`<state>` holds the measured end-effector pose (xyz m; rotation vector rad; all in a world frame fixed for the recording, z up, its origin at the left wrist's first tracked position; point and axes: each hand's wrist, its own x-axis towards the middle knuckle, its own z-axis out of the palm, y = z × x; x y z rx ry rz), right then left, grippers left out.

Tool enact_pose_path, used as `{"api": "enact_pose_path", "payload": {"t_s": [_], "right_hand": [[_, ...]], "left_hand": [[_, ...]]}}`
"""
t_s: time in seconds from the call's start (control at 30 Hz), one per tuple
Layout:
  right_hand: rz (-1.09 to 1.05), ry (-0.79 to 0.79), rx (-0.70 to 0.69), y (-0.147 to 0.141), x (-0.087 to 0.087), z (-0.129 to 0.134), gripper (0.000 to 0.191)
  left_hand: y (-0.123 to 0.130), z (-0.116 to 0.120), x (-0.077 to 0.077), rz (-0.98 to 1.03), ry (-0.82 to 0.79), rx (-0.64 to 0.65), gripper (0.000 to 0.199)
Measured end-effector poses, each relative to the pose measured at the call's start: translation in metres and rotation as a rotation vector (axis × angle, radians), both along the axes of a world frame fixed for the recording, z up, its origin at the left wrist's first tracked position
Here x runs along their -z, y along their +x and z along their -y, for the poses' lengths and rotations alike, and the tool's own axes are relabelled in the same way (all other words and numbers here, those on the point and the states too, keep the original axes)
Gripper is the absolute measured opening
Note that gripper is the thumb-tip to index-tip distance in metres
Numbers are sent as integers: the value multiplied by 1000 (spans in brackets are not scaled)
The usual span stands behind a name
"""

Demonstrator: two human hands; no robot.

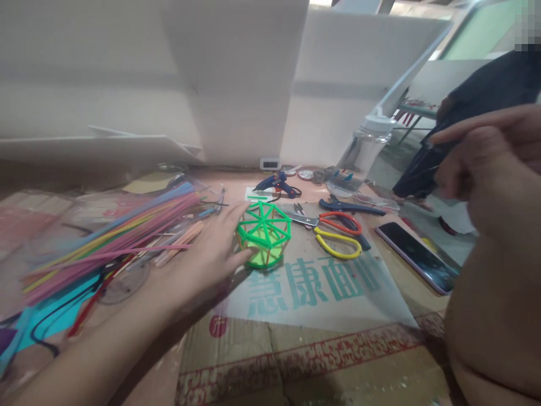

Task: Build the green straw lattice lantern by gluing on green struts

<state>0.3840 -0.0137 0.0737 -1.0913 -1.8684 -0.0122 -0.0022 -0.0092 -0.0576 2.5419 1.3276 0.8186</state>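
Note:
My left hand (220, 237) reaches in from the lower left and grips a small green craft model (265, 225) by its left side, the thumb at the front. The model has an eight-sided spoked top, thin brown posts and a yellow-green round base. It stands upright on a white plastic sheet (321, 307) with green lettering. Close to the camera at the right, my right hand (494, 163) is raised off the table, index finger stretched out and the other fingers bent. Nothing shows in it. Scissors (338, 225) with red and yellow handles lie right of the model.
Behind the model are a blue glue gun (273, 183) and a clear bottle (359, 152). Dark blue pliers (350, 207) and a phone (416, 256) lie to the right. Coloured sticks (122, 231) spread at left. White boards (236, 79) stand behind; a person (477, 107) is beyond.

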Motion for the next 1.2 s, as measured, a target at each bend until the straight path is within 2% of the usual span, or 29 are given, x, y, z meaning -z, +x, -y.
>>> {"api": "enact_pose_path", "payload": {"t_s": [0.03, 0.07, 0.13, 0.17, 0.2, 0.27, 0.33, 0.4, 0.47, 0.57, 0.67, 0.8, 0.9, 1.2], "right_hand": [[35, -7, 101, -7, 6, -3, 27], [124, -73, 129, -16, 14, -8, 28], [293, -147, 20, -36, 29, -17, 38], [321, -136, -22, -47, 38, -22, 40], [307, -126, -30, -58, 46, -25, 36], [240, -115, -48, -81, 61, -27, 16], [178, -88, -123, -100, 73, -24, 25], [171, -124, -238, -113, 77, -19, 33], [245, -262, -331, -116, 76, -15, 33], [423, -563, -396, -106, 72, -14, 30], [390, -738, -414, -96, 86, -12, 22], [80, -665, -297, -101, 128, -5, 24], [-4, -602, -303, -111, 150, -2, 19], [-15, -573, -372, -115, 163, -2, 18]], "left_hand": [[-2, 0, -1, -13, -2, 9, 83], [-3, -1, -3, -27, 0, 18, 86], [-7, 0, -8, -54, 31, 29, 91], [-9, 0, -11, -62, 66, 38, 90], [-10, 2, -14, -62, 115, 50, 84], [-10, 6, -20, -42, 234, 78, 63], [-8, 11, -24, -30, 346, 113, 44], [-3, 15, -25, -62, 411, 129, 35], [1, 18, -23, -102, 442, 135, 32], [4, 18, -19, -120, 464, 131, 29], [3, 16, -17, -116, 475, 126, 27], [2, 15, -16, -105, 459, 126, 29], [2, 16, -16, -99, 458, 129, 29], [4, 17, -19, -83, 480, 136, 27]]}}
